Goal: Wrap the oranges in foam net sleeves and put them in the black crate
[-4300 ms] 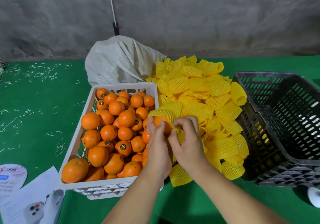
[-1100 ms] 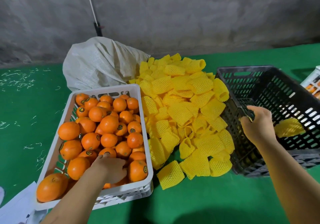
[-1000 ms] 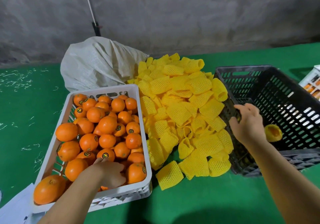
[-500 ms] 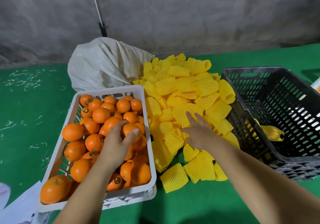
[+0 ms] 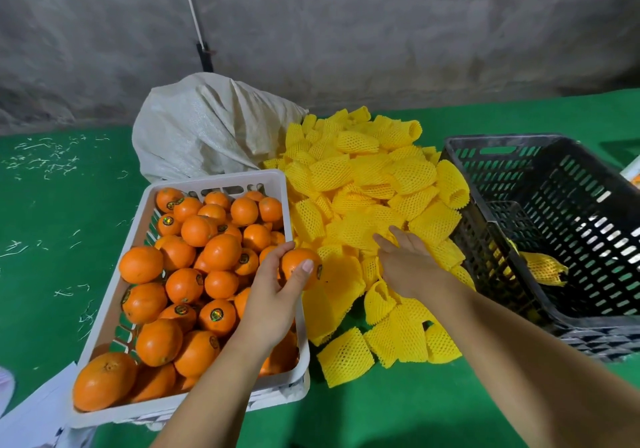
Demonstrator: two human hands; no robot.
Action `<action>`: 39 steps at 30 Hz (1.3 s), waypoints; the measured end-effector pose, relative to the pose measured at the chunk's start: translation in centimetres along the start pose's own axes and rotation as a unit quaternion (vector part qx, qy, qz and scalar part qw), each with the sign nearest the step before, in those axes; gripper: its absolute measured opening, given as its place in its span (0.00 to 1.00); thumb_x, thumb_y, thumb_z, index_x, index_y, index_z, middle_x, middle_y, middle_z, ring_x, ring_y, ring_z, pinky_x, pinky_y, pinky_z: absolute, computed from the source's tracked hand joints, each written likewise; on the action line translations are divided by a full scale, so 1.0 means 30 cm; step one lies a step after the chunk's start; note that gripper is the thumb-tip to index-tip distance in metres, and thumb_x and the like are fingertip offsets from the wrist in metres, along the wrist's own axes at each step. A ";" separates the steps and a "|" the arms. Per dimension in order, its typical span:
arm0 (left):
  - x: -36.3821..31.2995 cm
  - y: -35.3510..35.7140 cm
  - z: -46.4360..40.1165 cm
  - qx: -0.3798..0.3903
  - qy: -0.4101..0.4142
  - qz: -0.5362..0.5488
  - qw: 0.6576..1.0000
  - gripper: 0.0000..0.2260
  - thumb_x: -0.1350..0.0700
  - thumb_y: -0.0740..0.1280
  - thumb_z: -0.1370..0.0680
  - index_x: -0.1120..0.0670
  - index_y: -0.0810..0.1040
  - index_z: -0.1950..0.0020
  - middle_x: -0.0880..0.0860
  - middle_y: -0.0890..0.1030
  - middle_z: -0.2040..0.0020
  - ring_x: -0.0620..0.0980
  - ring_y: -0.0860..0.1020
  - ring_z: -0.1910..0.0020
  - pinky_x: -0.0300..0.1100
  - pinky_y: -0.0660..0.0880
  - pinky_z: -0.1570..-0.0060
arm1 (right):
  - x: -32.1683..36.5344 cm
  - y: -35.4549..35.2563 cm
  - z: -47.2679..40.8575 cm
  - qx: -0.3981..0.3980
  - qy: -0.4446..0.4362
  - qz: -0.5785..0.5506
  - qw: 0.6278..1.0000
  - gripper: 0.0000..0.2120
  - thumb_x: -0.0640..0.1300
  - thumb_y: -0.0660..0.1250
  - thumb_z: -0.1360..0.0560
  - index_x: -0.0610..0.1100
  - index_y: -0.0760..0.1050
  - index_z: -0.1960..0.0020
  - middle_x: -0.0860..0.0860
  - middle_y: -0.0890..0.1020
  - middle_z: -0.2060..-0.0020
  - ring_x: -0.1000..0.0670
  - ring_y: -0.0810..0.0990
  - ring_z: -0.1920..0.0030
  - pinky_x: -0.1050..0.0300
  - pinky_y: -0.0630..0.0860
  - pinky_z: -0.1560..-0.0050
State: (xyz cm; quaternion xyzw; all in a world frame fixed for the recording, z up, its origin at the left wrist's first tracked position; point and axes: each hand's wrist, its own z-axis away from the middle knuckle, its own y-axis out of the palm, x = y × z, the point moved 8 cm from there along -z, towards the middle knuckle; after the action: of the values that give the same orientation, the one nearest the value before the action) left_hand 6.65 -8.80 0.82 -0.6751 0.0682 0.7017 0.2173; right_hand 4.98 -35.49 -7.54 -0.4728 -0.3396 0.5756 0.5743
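My left hand [image 5: 273, 295] grips one orange [image 5: 298, 267] just above the right rim of the white crate [image 5: 221, 179], which is full of oranges [image 5: 197, 274]. My right hand [image 5: 408, 264] lies with fingers spread on the pile of yellow foam net sleeves [image 5: 367, 191] between the two crates. The black crate [image 5: 498, 143] stands at the right, tilted, with one wrapped orange [image 5: 543, 267] inside it near the left wall.
A grey woven sack [image 5: 207, 125] lies behind the white crate. The green table top [image 5: 62, 205] carries scattered white shavings at the left. White papers [image 5: 34, 416] lie at the bottom left corner. A grey wall rises behind the table.
My right hand let the wrapped orange drop into the black crate and came back onto the sleeve pile. My left hand took an orange out of the white crate and lifted it to the rim.
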 end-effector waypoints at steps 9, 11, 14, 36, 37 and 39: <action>-0.009 0.017 0.005 -0.008 -0.004 0.033 0.999 0.28 0.39 0.66 0.21 0.44 0.69 0.22 0.45 0.75 0.30 0.46 0.77 0.32 0.56 0.77 0.31 | 0.011 -0.131 0.044 -0.169 -0.001 -0.115 0.979 0.16 0.48 0.65 0.17 0.48 0.76 0.30 0.52 0.68 0.23 0.45 0.63 0.24 0.48 0.57 0.26; -0.010 0.024 0.000 -0.019 -0.009 0.054 0.998 0.27 0.38 0.66 0.22 0.43 0.70 0.24 0.44 0.75 0.32 0.44 0.78 0.35 0.54 0.78 0.32 | -0.002 -0.199 0.095 -0.270 0.029 -0.266 0.925 0.08 0.44 0.70 0.20 0.46 0.82 0.41 0.50 0.80 0.38 0.44 0.73 0.34 0.48 0.66 0.35; -0.014 0.051 -0.007 -0.024 -0.027 0.088 0.995 0.16 0.42 0.64 0.16 0.40 0.73 0.28 0.42 0.75 0.31 0.38 0.78 0.39 0.45 0.80 0.43 | 0.003 -0.233 0.165 -0.294 0.056 -0.520 0.800 0.07 0.39 0.73 0.23 0.44 0.77 0.48 0.51 0.76 0.54 0.53 0.74 0.53 0.52 0.71 0.52; -0.148 0.129 0.083 0.102 0.006 0.184 0.978 0.33 0.36 0.81 0.37 0.44 0.84 0.33 0.48 0.70 0.21 0.53 0.69 0.21 0.63 0.73 0.28 | 0.200 -0.433 0.310 -0.277 -0.014 -0.643 0.714 0.05 0.38 0.72 0.24 0.47 0.80 0.52 0.47 0.81 0.60 0.49 0.77 0.57 0.50 0.74 0.55; -0.147 0.121 0.084 0.101 0.004 0.178 0.979 0.30 0.38 0.79 0.35 0.42 0.84 0.34 0.47 0.72 0.23 0.52 0.72 0.24 0.59 0.76 0.30 | 0.202 -0.427 0.306 -0.249 -0.019 -0.661 0.708 0.07 0.36 0.73 0.23 0.47 0.81 0.52 0.45 0.83 0.57 0.49 0.79 0.55 0.50 0.76 0.52; -0.151 0.106 0.084 0.098 0.016 0.147 0.984 0.27 0.40 0.78 0.32 0.42 0.82 0.34 0.43 0.82 0.34 0.47 0.81 0.36 0.45 0.82 0.42 | 0.196 -0.412 0.307 -0.215 -0.017 -0.671 0.709 0.08 0.37 0.73 0.22 0.50 0.82 0.53 0.50 0.84 0.58 0.54 0.80 0.57 0.55 0.77 0.55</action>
State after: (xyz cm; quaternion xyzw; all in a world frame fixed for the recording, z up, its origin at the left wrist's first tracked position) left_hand 3.05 -11.63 4.81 -0.6439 0.2390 0.7052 0.1759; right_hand 1.21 -26.98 6.06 -0.2216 -0.6915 -0.0424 0.6863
